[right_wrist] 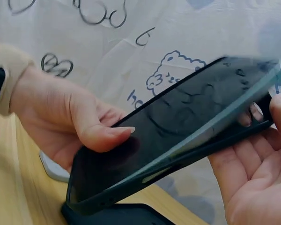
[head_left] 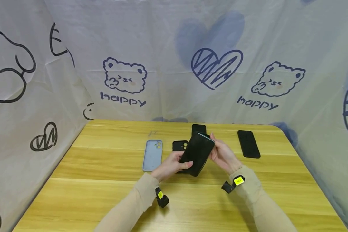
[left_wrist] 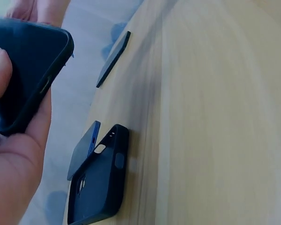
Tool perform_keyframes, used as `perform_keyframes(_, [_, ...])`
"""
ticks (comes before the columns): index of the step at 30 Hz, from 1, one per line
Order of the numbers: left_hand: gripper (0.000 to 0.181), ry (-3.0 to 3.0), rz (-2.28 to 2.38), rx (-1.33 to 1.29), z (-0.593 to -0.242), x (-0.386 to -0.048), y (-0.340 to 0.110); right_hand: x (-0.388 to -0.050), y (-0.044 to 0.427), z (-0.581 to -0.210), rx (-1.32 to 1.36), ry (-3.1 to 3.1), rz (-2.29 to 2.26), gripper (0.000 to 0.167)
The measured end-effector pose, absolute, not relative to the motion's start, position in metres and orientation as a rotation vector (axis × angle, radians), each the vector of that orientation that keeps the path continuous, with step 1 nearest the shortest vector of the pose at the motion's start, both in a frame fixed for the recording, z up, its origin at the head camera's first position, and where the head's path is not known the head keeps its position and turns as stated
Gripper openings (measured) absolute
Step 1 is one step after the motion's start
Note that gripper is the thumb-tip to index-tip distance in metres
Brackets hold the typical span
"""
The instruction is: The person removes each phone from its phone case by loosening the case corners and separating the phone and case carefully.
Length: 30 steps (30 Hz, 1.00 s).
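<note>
A dark-screened phone [head_left: 198,151] is held tilted above the table between both hands. In the right wrist view, its lower end sits inside a black phone case [right_wrist: 208,151], while its upper end stands up out of the case with a gap along the edge. My left hand [head_left: 172,166] grips the lower end, the thumb lying on the screen and the fingers behind. My right hand [head_left: 222,154] holds the case near its upper end; its thumb is at the corner and its fingers are beneath.
A light blue phone case [head_left: 152,156] lies left of the hands. Behind the held phone are another black phone case [head_left: 179,145] and a dark phone [head_left: 198,129]. Farther right on the wooden table [head_left: 104,193] lies another dark phone [head_left: 248,144]. Patterned cloth [head_left: 168,64] hangs around the table.
</note>
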<state>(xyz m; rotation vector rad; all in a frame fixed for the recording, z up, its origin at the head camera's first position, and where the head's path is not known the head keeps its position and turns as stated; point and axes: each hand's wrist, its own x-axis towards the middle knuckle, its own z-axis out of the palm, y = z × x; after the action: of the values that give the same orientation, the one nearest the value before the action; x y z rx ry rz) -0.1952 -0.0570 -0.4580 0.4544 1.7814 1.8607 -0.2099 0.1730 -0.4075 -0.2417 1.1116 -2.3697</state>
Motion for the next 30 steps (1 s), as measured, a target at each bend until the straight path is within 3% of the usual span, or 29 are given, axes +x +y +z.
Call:
perform_keyframes(17, [0.029,2.221,1.619,0.637,-0.433,-0.198,-0.053,-0.217,0.170,-0.386,-0.199,1.736,-2.135,0.038])
perform_keyframes(24, [0.031,2.112,1.640,0.579,-0.435,-0.197,-0.056,-0.217,0.168,-0.382,-0.080,1.847,-2.125,0.025])
perform_keyframes(30, [0.031,2.059,1.812,0.423,-0.441,-0.199,-0.057,-0.216,0.167,-0.390,-0.087,2.102,-2.081,0.040])
